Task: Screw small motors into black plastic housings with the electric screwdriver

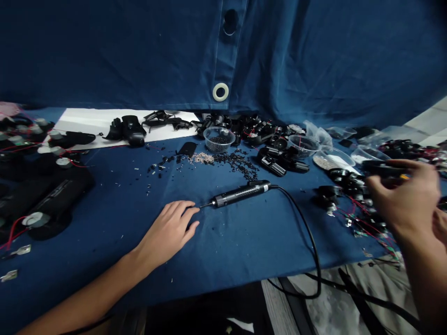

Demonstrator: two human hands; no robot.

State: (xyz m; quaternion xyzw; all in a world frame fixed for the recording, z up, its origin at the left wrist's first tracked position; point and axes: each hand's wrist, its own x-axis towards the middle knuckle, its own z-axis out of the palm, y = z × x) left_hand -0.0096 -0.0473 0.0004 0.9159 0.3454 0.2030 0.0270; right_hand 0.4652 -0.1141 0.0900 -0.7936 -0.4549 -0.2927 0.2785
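My left hand (171,230) lies on the blue cloth with its fingers spread and holds nothing. Its fingertips are just beside the bit of a black electric screwdriver (240,193), which rests on the table with its cable (310,223) curving off to the right. At the far right, my right hand (408,197) is blurred, its thumb and fingers curved around a dark plastic part (382,170). Much of that part is hidden or smeared. Black motor parts with red wires (363,209) lie just left of and below this hand.
A clear bowl of dark screws (219,139) stands behind scattered small black pieces (240,164) and light screws (202,158). Black housings (275,163) and another clear bowl (303,145) are to the right. Wired black parts (45,200) crowd the left. A blue curtain (139,51) hangs behind.
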